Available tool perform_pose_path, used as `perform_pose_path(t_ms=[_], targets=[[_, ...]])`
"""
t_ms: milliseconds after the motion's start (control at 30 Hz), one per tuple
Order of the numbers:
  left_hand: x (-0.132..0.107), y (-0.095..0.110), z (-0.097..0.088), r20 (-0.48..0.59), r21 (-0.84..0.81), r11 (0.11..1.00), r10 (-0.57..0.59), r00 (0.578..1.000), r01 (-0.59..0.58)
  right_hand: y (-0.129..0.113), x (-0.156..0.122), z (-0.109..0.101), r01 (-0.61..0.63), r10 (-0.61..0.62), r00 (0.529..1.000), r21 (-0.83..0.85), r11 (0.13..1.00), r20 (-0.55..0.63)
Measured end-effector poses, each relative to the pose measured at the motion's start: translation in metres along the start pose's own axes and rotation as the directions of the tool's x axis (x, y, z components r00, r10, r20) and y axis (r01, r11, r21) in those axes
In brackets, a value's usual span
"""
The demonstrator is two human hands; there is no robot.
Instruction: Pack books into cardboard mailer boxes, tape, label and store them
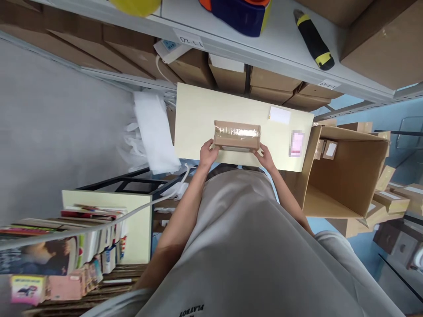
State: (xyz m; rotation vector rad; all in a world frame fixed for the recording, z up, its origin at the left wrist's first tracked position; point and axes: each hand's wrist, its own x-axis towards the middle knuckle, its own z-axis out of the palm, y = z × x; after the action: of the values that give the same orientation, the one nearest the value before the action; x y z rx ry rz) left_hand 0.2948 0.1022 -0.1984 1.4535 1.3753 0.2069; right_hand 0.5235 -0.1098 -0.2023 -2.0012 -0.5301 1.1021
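A small brown cardboard parcel (pixel 236 136), sealed with clear tape, lies on a pale yellow tabletop (pixel 198 119). My left hand (pixel 207 154) grips its left end with curled fingers. My right hand (pixel 265 157) grips its right end the same way. A white label (pixel 279 115) lies on the table beyond the parcel, to the right. A pink blurred item (pixel 296 143) sits near the table's right edge.
An open large cardboard box (pixel 343 171) stands right of the table, small boxes inside and beside it. A grey shelf (pixel 284 39) above carries a tape dispenser (pixel 241 12) and utility knife (pixel 313 40). White bags (pixel 152 132) lie left; books (pixel 66 246) are stacked lower left.
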Motion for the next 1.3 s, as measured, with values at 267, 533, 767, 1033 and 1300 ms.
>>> perform_pose_path(t_ms=[267, 533, 767, 1033, 1300], targets=[[0.017, 0.035, 0.008, -0.15, -0.168, 0.986, -0.025, 0.988, 0.0, -0.026, 0.04, -0.007, 0.007, -0.002, 0.997, 0.051, 0.999, -0.079], [0.042, 0.021, 0.006, -0.199, 0.003, 1.0, -0.007, 0.98, 0.008, -0.017, 0.069, 0.017, 0.008, -0.004, 0.999, 0.08, 0.997, -0.047], [0.002, 0.086, 0.095, -0.013, 0.089, 0.907, 0.414, 0.91, -0.411, 0.026, 0.091, -0.049, -0.003, 0.079, 0.87, 0.155, 0.988, -0.487], [0.091, 0.089, 0.27, 0.051, -0.029, 0.967, 0.256, 0.965, -0.254, 0.07, 0.161, -0.072, 0.005, 0.062, 0.751, 0.1, 0.995, -0.657], [0.105, 0.075, 0.282, -0.022, -0.107, 0.962, 0.252, 0.968, -0.253, 0.077, 0.172, -0.064, 0.062, 0.021, 0.733, 0.097, 0.993, -0.68]])
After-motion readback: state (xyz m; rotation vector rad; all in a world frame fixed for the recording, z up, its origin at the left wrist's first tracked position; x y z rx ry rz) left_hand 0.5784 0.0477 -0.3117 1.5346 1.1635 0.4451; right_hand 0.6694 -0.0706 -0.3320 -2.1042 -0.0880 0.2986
